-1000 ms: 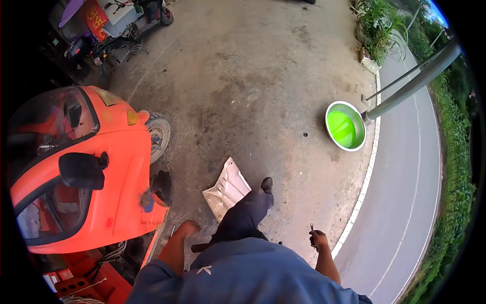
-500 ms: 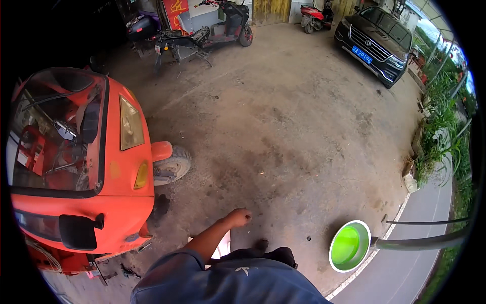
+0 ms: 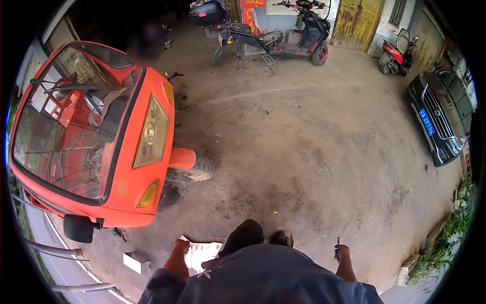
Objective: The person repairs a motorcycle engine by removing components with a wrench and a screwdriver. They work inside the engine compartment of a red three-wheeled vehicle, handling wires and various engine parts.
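- The right hand point(image 3: 342, 252) is closing around a slim metal wrench point(image 3: 338, 240), whose head is standing up beyond the fingers.
- The wrench is likely behaving as a stiff, fairly light and hardly fragile thing; any grease would be making it slippery, and the middle of its shank is offering the surest hold.
- The left hand point(image 3: 181, 247) is hanging with fingers curled, overlapping in view the left edge of a pale panel point(image 3: 203, 253); whether it is touching or gripping anything, I cannot tell.
- The panel is lying on the ground point(image 3: 288, 147) just beside the left hand, between it and the person's leg. It is looking thin, stiff and light, so opposite edges are probably giving the best grip.
- Left of the left hand, a white box-like thing point(image 3: 133, 263) is resting on the ground; its contents are not showing.
- Farther out beyond the left hand, an orange-red vehicle point(image 3: 119, 195) is standing, its glazed cab enclosing a seat and control bars.
- Well beyond both hands, a black scooter point(image 3: 318, 30) is standing; farther right are a red scooter point(image 3: 392, 57) and a dark car point(image 3: 445, 121).
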Available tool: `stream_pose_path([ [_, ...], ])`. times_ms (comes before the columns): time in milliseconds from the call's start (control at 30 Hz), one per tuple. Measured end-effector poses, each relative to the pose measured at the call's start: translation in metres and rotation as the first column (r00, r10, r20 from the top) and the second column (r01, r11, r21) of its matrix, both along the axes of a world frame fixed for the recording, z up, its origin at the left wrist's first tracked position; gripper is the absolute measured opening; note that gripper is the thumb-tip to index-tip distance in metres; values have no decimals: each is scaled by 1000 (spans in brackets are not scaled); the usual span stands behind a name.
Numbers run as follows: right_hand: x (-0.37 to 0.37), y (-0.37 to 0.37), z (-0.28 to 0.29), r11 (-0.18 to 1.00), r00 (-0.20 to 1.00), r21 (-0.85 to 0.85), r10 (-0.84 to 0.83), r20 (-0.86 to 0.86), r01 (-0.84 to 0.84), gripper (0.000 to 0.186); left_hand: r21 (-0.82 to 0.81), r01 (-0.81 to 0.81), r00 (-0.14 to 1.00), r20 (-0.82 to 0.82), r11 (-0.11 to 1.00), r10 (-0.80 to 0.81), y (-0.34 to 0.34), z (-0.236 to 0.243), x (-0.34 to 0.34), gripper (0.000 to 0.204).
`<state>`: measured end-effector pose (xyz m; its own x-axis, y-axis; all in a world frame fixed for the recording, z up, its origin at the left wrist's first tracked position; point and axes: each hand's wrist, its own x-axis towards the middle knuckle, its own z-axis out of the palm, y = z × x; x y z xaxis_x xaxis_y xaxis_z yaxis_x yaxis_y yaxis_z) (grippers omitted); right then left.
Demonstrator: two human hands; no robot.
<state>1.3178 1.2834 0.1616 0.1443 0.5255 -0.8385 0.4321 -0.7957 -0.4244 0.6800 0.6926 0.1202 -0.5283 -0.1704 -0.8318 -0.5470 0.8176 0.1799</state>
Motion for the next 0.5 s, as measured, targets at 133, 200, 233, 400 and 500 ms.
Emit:
stream_pose_path([
  [133,-186,157,34,909,930,211,367,-1,-359,21,-56,-265,954,129,963,270,-53,3,40,22],
  [200,-259,212,21,873,888,204,459,-33,-444,22,-71,-361,909,198,930,368,-19,-5,44,20],
  [233,-302,233,17,851,867,204,498,-24,-484,22,-65,-301,915,260,952,307,10,-14,38,19],
  [400,-472,294,-5,652,652,26,757,28,-758,20,373,738,587,58,563,-808,177,-62,-49,26],
  [500,-527,355,-40,-97,-84,83,986,146,-992,17,167,984,21,-460,-63,-888,261,-70,-154,34],
])
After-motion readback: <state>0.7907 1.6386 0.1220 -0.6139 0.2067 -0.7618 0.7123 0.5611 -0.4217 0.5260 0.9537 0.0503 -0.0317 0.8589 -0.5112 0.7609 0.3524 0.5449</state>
